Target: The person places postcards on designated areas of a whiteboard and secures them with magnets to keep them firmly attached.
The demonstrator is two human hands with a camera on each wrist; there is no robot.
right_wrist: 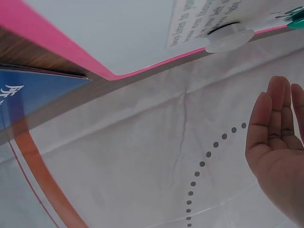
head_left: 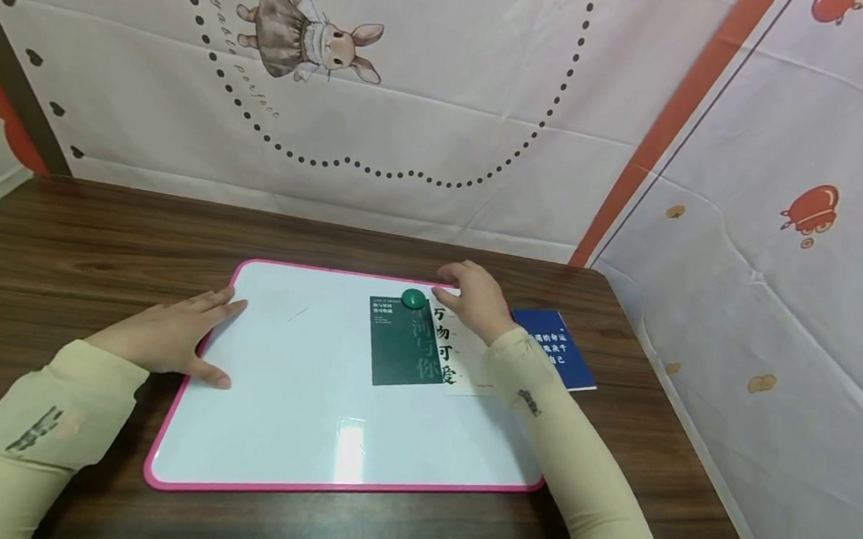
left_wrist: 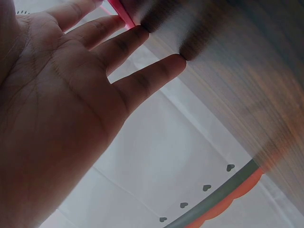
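Brown wood of the table (head_left: 66, 236) lies under both hands, and on it sits a white board (head_left: 301, 411) with a pink rim, which the left hand (head_left: 171, 336) holds down at its near edge with flat, straight fingers. Just beside the right hand (head_left: 474, 299) are a dark green card (head_left: 399, 347) and a white card (head_left: 450, 346), and past that hand lies a blue card (head_left: 557, 345). The right hand looks open too, fingers together near a white magnet (right_wrist: 229, 37) and a green magnet (head_left: 414, 298), though I cannot be sure it touches either; it is best to keep the board still and press softly.
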